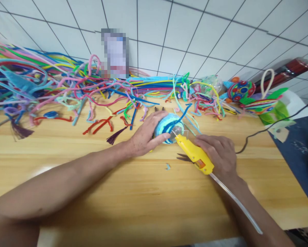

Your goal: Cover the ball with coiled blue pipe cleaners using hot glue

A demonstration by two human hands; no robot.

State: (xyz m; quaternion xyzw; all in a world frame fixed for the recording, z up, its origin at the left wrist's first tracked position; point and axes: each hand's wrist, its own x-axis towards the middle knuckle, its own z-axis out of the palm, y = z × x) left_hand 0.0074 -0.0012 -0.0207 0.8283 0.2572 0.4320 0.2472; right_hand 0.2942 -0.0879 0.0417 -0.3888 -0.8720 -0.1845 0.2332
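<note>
My left hand is closed around a round ball wound from light and dark blue pipe cleaners, holding it down on the wooden table. My right hand grips a yellow hot glue gun whose nozzle touches the near side of the ball. A clear glue stick sticks out of the gun's back along my right forearm. A loose dark blue pipe cleaner end curls off the ball.
A tangled heap of coloured pipe cleaners runs along the back by the tiled wall. Finished colourful craft pieces sit at the back right. A black cord crosses the right side. Dark scissors lie under the gun.
</note>
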